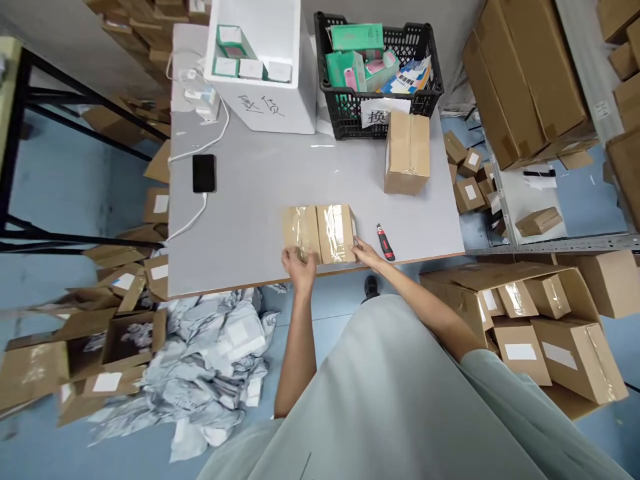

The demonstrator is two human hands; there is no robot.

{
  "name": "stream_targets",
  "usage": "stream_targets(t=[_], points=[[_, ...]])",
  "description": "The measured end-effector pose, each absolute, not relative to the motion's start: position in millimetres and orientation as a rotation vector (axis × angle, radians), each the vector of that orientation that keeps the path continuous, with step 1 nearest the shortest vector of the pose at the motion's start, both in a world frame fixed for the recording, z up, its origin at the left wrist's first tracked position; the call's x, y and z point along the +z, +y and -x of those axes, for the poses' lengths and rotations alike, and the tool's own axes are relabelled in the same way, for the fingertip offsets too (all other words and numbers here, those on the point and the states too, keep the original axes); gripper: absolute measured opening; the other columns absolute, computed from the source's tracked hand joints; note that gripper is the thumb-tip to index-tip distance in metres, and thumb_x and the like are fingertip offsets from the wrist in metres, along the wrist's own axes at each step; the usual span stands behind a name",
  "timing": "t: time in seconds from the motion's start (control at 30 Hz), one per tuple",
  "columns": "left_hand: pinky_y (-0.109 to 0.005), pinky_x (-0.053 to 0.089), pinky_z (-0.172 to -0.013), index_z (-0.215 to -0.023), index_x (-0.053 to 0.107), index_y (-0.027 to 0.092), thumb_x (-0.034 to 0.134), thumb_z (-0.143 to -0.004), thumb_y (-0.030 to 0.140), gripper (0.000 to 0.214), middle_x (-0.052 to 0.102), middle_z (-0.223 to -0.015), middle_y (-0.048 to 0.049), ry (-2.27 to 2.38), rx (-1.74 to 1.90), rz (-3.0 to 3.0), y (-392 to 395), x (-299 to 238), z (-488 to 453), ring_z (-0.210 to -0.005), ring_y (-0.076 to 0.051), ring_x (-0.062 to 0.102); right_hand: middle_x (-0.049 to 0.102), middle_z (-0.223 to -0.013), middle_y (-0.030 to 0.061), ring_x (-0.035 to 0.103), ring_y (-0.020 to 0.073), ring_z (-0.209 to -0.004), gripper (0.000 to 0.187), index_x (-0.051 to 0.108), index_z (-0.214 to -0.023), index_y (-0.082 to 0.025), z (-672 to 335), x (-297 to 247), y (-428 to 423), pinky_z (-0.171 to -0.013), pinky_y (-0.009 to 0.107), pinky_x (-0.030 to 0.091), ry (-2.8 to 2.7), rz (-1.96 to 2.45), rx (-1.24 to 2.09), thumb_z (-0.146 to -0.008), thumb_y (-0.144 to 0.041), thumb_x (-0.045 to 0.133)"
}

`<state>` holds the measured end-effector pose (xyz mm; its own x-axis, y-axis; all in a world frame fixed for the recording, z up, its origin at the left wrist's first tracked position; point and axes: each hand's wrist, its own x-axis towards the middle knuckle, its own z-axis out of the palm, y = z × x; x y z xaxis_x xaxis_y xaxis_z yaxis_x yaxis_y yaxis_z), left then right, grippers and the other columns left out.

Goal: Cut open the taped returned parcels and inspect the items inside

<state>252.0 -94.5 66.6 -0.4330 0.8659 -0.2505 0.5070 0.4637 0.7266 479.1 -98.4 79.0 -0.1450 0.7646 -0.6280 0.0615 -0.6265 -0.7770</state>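
A taped cardboard box lies near the front edge of the grey table. My left hand grips its near left corner, fingers curled over the edge. My right hand presses against its right end with the fingers wrapped on the side. A red and black box cutter lies on the table just right of my right hand. A second, taller cardboard box stands further back on the right.
A black phone on a white cable lies at the table's left. A white foam box and a black crate of green packages stand at the back. Cardboard boxes and grey mailer bags litter the floor on both sides.
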Motion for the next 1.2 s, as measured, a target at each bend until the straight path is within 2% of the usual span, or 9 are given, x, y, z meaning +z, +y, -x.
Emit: stream_targets(t=[0.13,0.23,0.4,0.5,0.67,0.87,1.0,1.1,1.2], points=[[-0.063,0.032,-0.14,-0.135,0.066,0.012,0.072,-0.097,0.026,0.041,0.067,-0.151,-0.0236,2.083,0.81,-1.276,-86,79,-243,-0.158,-0.041,0.053,0.074,-0.157,0.015,0.071,0.0291,-0.145,0.076,0.061,-0.166,-0.02,-480,76,-97,-0.128,0.047,0.053,-1.043,1.596,1.799,-0.101,-0.054,0.08],[-0.062,0.035,-0.138,-0.132,0.069,0.015,0.07,-0.097,0.032,0.04,0.068,-0.151,-0.0217,1.977,0.854,-1.417,-92,87,-269,-0.155,-0.039,0.056,0.073,-0.159,0.0164,0.073,0.0327,-0.144,0.069,0.069,-0.158,-0.021,-508,74,-126,-0.126,0.049,0.055,-1.07,1.669,1.684,-0.097,-0.047,0.088],[-0.055,0.05,-0.127,-0.129,0.073,0.018,0.064,-0.101,0.047,0.04,0.077,-0.138,-0.0176,1.472,0.758,-1.661,-114,92,-368,-0.138,-0.034,0.07,0.088,-0.126,0.0114,0.084,0.0276,-0.122,0.042,0.08,-0.14,-0.019,-600,79,-222,-0.115,0.042,0.063,-0.81,1.751,1.431,-0.101,-0.034,0.083],[-0.052,0.051,-0.127,-0.124,0.074,0.02,0.061,-0.105,0.049,0.037,0.078,-0.137,-0.0165,1.098,0.565,-1.805,-134,96,-447,-0.139,-0.031,0.071,0.089,-0.123,0.0083,0.085,0.0263,-0.117,0.034,0.082,-0.136,-0.023,-669,88,-303,-0.112,0.043,0.064,-0.633,1.902,1.118,-0.103,-0.033,0.08],[-0.051,0.056,-0.121,-0.104,0.074,0.023,0.064,-0.105,0.054,0.033,0.082,-0.129,-0.0141,0.64,0.263,-1.926,-181,112,-575,-0.126,-0.03,0.077,0.087,-0.127,0.0099,0.083,0.0243,-0.119,0.034,0.079,-0.138,-0.021,-758,94,-449,-0.111,0.042,0.064,-0.205,2.043,0.714,-0.106,-0.029,0.071],[-0.049,0.058,-0.114,-0.09,0.069,0.027,0.067,-0.102,0.056,0.031,0.084,-0.122,-0.0104,0.42,0.022,-1.975,-264,110,-711,-0.12,-0.029,0.079,0.079,-0.145,0.0175,0.08,0.0291,-0.123,0.05,0.071,-0.151,-0.018,-825,76,-571,-0.113,0.047,0.064,0.116,2.248,0.567,-0.103,-0.031,0.074],[-0.047,0.058,-0.113,-0.081,0.063,0.028,0.066,-0.1,0.055,0.033,0.085,-0.118,-0.0107,0.377,-0.187,-1.934,-337,89,-791,-0.118,-0.029,0.079,0.06,-0.167,0.0248,0.062,0.0388,-0.154,0.074,0.056,-0.168,-0.013,-881,55,-601,-0.128,0.055,0.054,0.056,2.505,0.527,-0.1,-0.031,0.08],[-0.047,0.058,-0.111,-0.078,0.059,0.028,0.066,-0.1,0.051,0.033,0.084,-0.118,-0.0114,0.363,-0.255,-1.921,-383,83,-839,-0.117,-0.03,0.08,0.039,-0.183,0.028,0.043,0.0407,-0.169,0.089,0.043,-0.177,-0.011,-933,34,-594,-0.135,0.057,0.044,-0.066,2.63,0.56,-0.099,-0.029,0.082],[-0.046,0.057,-0.112,-0.08,0.058,0.028,0.067,-0.103,0.049,0.033,0.083,-0.123,-0.0102,0.369,-0.235,-1.92,-409,92,-873,-0.118,-0.029,0.079,0.016,-0.192,0.0268,0.02,0.0411,-0.18,0.102,0.032,-0.183,-0.013,-985,7,-572,-0.14,0.062,0.035,-0.23,2.751,0.599,-0.096,-0.024,0.085]])
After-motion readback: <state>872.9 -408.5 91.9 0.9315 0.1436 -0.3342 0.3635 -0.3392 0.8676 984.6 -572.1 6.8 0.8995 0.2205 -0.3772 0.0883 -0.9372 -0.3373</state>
